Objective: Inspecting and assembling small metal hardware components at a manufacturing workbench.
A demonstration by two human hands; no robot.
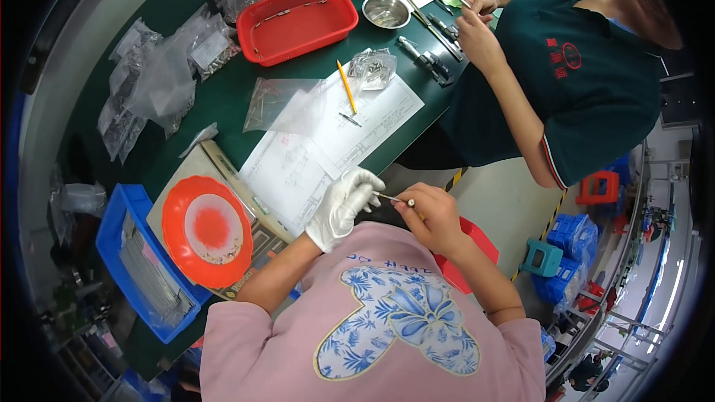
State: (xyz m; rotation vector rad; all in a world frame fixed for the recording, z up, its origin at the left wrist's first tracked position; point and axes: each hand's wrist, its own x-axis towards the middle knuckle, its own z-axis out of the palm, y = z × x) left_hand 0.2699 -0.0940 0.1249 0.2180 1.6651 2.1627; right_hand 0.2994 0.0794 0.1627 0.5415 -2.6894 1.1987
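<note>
In front of my chest, both hands are closed on a thin metal rod (387, 196). My left hand (341, 207), in a white glove, pinches one end between its fingertips. My bare right hand (433, 217) grips the other end between thumb and fingers, where a small round tip shows. What kind of part the rod is, I cannot make out. Under and beyond my left hand lies a printed drawing sheet (290, 171). On it rest a yellow pencil (347, 88), a small metal pin (350, 120) and a clear bag of metal parts (372, 69).
A red tray (298, 22) and a metal bowl (386, 11) stand farther back. To the left are an orange-red dish (238, 231) on a scale, a blue bin (123, 253) and plastic bags (160, 82). A co-worker (551, 82) works at the right, near calipers (427, 59).
</note>
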